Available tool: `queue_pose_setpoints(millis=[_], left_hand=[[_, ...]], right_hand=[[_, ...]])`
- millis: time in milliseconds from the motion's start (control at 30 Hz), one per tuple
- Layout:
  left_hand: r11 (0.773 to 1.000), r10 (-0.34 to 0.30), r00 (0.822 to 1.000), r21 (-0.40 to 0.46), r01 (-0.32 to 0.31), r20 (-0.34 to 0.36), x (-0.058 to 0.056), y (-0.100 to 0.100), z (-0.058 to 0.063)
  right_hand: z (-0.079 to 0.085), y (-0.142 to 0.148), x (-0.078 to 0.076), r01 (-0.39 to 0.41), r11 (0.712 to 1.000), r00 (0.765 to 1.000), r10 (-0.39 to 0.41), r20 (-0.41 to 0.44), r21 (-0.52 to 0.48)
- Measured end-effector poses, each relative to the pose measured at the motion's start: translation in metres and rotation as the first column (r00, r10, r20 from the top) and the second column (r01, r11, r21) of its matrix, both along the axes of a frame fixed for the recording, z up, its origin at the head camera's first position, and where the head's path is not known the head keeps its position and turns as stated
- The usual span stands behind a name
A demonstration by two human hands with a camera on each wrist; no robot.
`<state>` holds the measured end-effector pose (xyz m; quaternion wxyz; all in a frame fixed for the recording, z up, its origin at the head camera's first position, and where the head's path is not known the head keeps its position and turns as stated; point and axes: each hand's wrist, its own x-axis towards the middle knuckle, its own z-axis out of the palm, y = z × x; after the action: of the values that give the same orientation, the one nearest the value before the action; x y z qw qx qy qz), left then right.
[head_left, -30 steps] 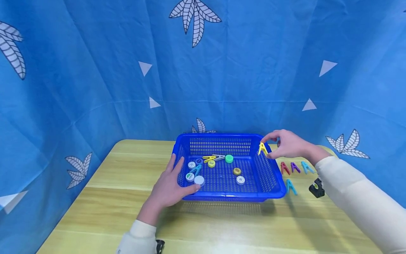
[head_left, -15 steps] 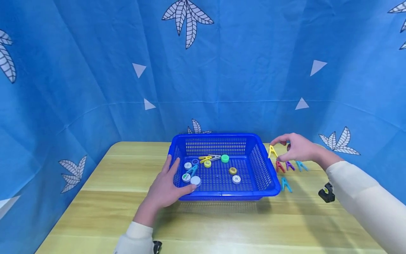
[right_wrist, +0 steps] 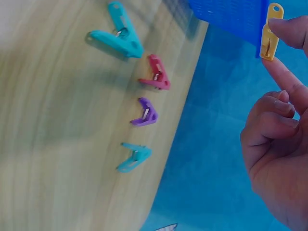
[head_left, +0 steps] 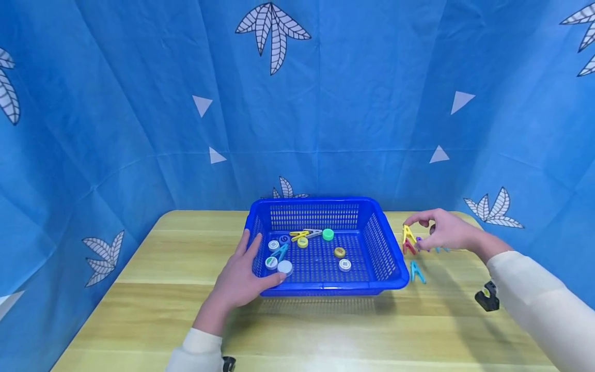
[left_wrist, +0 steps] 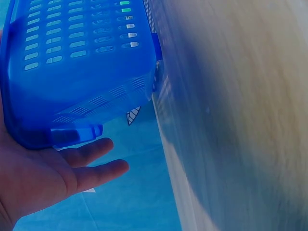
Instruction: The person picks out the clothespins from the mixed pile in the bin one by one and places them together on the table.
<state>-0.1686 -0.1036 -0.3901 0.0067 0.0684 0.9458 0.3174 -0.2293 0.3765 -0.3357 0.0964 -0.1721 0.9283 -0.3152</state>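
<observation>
Yellow clip (head_left: pixel 406 230) pinched by right hand (head_left: pixel 441 231), frame right; long axis steep, just right of basket (head_left: pixel 325 285); basket's left side touched by spread left hand (head_left: pixel 241 279).

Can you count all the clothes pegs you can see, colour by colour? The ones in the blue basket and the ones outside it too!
Turquoise pegs: 3
Yellow pegs: 2
Red peg: 1
Purple peg: 1
Grey peg: 1
Total: 8

Caps (head_left: pixel 328 234) in bskt (head_left: pixel 321 285) on tbl (head_left: pixel 162 289), pegs (head_left: pixel 417 272) to R.
</observation>
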Motion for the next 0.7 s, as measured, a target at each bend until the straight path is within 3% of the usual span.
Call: queue_pose_setpoints(millis=[367,700], left_hand=[[1.000,-0.004,1.000,-0.004,0.004,-0.009,0.001,0.000,-0.001],[1.000,-0.005,1.000,0.002,0.005,-0.004,0.000,-0.001,0.001]], right_hand=[[-0.026,0.018,0.008,-0.038,0.999,0.997,0.039,-0.066,0.008],[-0.040,0.032,0.016,-0.025,1.000,0.999,0.025,-0.020,-0.016]])
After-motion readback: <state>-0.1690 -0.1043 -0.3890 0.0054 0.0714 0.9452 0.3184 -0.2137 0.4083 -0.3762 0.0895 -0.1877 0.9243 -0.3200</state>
